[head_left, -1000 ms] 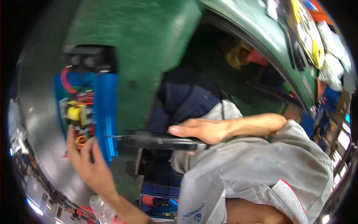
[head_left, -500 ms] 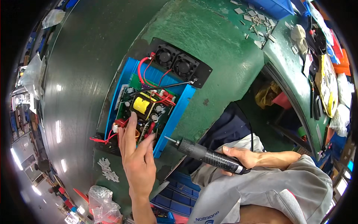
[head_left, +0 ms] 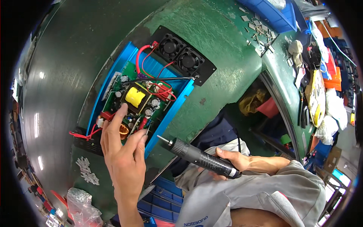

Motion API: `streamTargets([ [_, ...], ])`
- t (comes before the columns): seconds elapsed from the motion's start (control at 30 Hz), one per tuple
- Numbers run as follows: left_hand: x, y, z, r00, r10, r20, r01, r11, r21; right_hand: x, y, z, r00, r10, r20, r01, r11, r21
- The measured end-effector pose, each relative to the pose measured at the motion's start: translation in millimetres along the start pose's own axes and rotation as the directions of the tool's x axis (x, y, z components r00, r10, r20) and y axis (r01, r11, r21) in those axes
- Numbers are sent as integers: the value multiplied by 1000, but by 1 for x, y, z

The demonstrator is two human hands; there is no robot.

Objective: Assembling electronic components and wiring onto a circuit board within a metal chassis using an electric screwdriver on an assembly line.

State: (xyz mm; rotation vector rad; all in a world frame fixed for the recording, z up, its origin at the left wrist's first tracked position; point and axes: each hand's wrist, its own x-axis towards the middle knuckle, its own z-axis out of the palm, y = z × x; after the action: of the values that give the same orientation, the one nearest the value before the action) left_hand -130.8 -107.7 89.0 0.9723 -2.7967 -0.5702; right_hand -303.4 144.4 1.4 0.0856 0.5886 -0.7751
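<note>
**A:** ok what are the hands up to?

**B:** Left hand [head_left: 124, 160] is palm-down over the near end of the blue metal housing [head_left: 170, 118], fingers spread, wide gap between thumb and index. Index is right at the yellow-wrapped transformer [head_left: 135, 97] inside; can't tell if it's pressing. Right hand [head_left: 233, 159], right of the housing, is wrapped around a black electric screwdriver [head_left: 204, 158], thumb on top, bit [head_left: 163, 139] slanting up to just beside the housing's right wall.

**A:** And the bench?

**B:** Scuffed green workbench [head_left: 223, 72], housing lying open-side-up on it. Two black fans [head_left: 179, 55] sit at the housing's far end. White pieces [head_left: 86, 171] are piled near its near-left corner, with a clear plastic bag [head_left: 82, 206] further out that way. Well off to the far right of it: loose grey pads [head_left: 252, 26] and a blue bin [head_left: 280, 19].

**A:** Anything change?

**B:** Barely, vs half a second ago. Hands and driver keep about the same spots around the housing; the whole view just shifted, putting it higher and more left. A second ago it was all motion blur.
</note>
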Motion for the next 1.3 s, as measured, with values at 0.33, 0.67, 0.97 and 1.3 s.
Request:
streamTargets([
  [0.33, 8, 9, -6, 999, -26, 33, 24, 998, 62, 0, 0, 4, 996, -83, -33, 79, 991, -111],
  [0.67, 1, 22, -17, 969, 64, 237, -82, 994, 67, -2, 9, -1, 988, -142, -54, 128, 968, -214],
  [0.97, -12, 19, -7, 987, 40, 156, -55, 994, 95, 5, 4, 0, 988, -109, -107, 86, 975, -205],
  [1.3, -43, -14, -12, 967, -90, -237, 103, 994, 45, -17, -3, -15, 874, -444, -197, 131, 607, -784],
])
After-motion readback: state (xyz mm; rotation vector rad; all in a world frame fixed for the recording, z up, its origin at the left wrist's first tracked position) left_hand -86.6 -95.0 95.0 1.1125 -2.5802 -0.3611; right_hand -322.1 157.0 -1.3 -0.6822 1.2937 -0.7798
